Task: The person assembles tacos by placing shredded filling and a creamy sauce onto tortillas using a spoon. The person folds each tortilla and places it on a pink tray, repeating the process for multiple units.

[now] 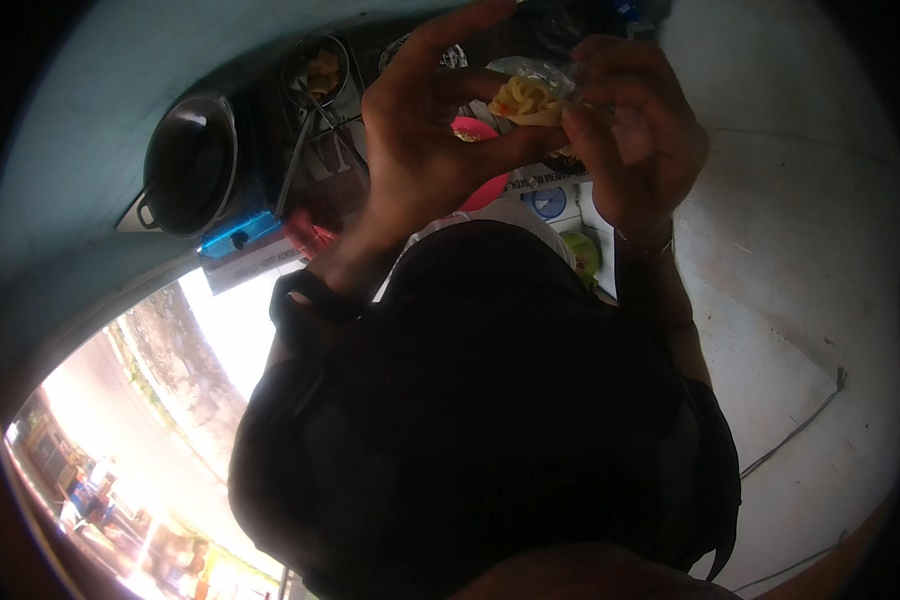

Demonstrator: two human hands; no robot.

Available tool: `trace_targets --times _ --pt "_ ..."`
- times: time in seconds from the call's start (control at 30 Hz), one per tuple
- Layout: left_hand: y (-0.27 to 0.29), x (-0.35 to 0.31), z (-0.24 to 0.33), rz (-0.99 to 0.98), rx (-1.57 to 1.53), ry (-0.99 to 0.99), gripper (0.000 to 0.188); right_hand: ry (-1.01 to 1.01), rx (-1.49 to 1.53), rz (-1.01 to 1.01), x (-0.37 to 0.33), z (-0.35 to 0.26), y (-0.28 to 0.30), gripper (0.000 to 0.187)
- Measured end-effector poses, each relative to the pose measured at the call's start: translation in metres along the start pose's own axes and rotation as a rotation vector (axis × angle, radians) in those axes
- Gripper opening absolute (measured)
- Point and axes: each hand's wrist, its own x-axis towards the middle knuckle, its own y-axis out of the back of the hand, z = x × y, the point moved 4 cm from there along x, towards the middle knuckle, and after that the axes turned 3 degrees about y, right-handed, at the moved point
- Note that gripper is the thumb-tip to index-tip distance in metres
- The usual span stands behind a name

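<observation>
A pale yellow dough pastry (527, 105) with a rippled, folded edge and small orange specks is held up between my two hands. My left hand (418, 140) has its thumb under the pastry and a finger at its far side, with the index finger raised. My right hand (642, 135) pinches the other end between thumb and curled fingers. Below the pastry, partly hidden by my left hand, is a pink bowl (488, 188) with crumbly bits in it.
At the left a dark wok (190, 165) sits on a blue stove (240, 238). Beyond it are a strainer (310, 68) with browned pieces and metal tongs (297, 160). A clear plastic bag (540, 70) lies behind the pastry. A pale wall (790, 220) rises close on the right.
</observation>
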Motion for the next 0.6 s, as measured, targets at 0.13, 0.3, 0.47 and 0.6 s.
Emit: trace_targets --times 0.13,0.3,0.47,0.6 --pt "-0.001 0.0 0.0032 0.034 -0.012 -0.014 0.084 0.042 0.024 0.019 0.0007 -0.0011 -0.0019 0.013" --pt "-0.0001 -0.0007 0.0063 0.017 0.027 0.051 0.086 0.026 0.029 0.027 0.0018 -0.0009 -0.0028 0.014" --pt "0.0017 -0.0004 0.0071 0.005 -0.024 0.029 0.088 -0.016 0.05 0.041 0.0023 -0.0027 -0.0041 0.019" --pt "0.0036 -0.0001 0.0076 0.013 -0.03 0.003 0.089 -0.03 0.059 0.009 0.0037 -0.0027 -0.0046 0.022"
